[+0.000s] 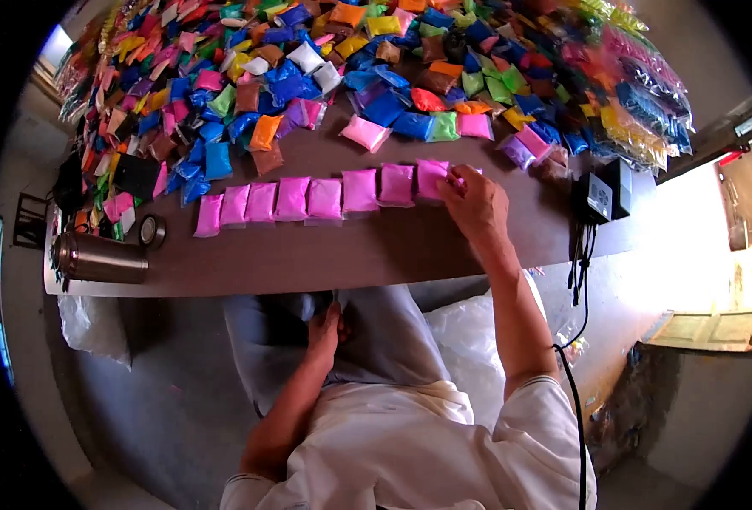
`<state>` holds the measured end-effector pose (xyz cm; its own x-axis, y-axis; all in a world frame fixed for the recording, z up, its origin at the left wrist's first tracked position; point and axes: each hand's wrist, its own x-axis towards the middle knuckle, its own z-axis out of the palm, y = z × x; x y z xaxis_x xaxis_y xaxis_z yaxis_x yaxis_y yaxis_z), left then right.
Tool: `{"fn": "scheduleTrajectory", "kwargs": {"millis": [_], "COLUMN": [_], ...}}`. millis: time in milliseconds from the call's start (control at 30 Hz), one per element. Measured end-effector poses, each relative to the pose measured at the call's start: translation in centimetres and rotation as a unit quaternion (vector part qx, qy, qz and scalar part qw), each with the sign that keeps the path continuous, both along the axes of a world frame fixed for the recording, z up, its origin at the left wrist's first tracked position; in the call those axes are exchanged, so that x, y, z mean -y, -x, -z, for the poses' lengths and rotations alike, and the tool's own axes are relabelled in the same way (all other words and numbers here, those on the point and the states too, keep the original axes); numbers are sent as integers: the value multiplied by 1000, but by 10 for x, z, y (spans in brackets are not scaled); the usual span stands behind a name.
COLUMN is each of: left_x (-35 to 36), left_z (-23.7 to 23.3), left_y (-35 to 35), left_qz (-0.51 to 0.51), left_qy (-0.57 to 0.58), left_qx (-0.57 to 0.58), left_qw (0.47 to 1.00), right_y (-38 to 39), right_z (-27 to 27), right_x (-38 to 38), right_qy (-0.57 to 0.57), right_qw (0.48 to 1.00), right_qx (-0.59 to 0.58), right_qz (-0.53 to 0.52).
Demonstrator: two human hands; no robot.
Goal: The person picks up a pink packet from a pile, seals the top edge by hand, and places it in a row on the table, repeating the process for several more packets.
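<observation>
Packing workshop: table (325, 259) heaped with colour-powder packets (308, 59)

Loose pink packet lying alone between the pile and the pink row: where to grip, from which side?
Pinch the pink packet across its narrower width, near the end facing the row, coming from above on the near side. It lies flat and puffy, so a top pinch probably suits; bare table shows in front, while the pile crowds its far side.

Table (350, 255) front free; pink packet row (325, 200), packet pile (376, 76) behind
</observation>
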<state>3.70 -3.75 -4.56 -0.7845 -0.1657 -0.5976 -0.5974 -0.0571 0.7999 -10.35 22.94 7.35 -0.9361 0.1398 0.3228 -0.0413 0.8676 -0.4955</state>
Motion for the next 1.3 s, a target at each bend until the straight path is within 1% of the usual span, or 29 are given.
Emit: {"fn": "scheduleTrajectory", "kwargs": {"millis": [67,200,267,333,400,433,467,533,567,633,667,733,800,900,967,1000,1067,1133,1200,1233,1300], "left_x": [3,8,10,13,13,13,13,15,19,27,27,23,24,28,33,35,36,36,36,35,38], "left_z": [6,22,27,28,27,27,28,30,31,27,25,23,36,43,47,48,50,55,57,58,60], "left_y": [-2,-1,1,4,4,5,6,5,3,5,5,7,8,8,7,8,6,4,5,6,7], "left_qz": [-11,-17,-19,13,3,-3,-9,-37,-43,10,5,-21,-44,-44,-31,-36,-41,-51,-56,-52,-32], "left_qy": [-2,-35,-43,-79,-66,-53,-53,-99,-100,-163,-164,-170,-185,-207,-197,-200,-210,-216,-219,-229,-245], "left_qx": [14,35,45,47,34,22,21,61,62,73,71,40,39,43,50,46,34,36,34,39,57], "left_qw": [1000,999,998,996,997,998,998,992,992,984,984,984,981,976,979,978,976,974,974,971,967], "right_y": [-1,2,7,11,15,16,16,16,16,16,16,16,20,26,31,32,35,39,44,44,42], "right_z": [-4,-14,-13,-12,-4,1,2,-5,-8,-19,-24,-26,-18,-14,1,-1,-7,-13,-16,-14,-8], "right_x": [3,21,38,53,67,71,73,79,82,94,101,120,139,164,173,177,183,193,213,223,242], "right_qy": [56,98,99,99,4,-23,-24,-8,3,24,45,51,82,47,1,-3,34,19,65,64,44], "right_qw": [998,994,994,992,996,993,993,995,995,992,990,988,981,979,976,974,975,973,959,959,947], "right_qx": [26,37,22,6,23,23,22,50,14,28,41,47,0,-3,-13,-15,9,22,-20,-22,-14], "right_qz": [17,-22,-47,-73,-87,-111,-117,-91,-101,-117,-127,-136,-175,-196,-219,-225,-221,-229,-273,-275,-317]}}
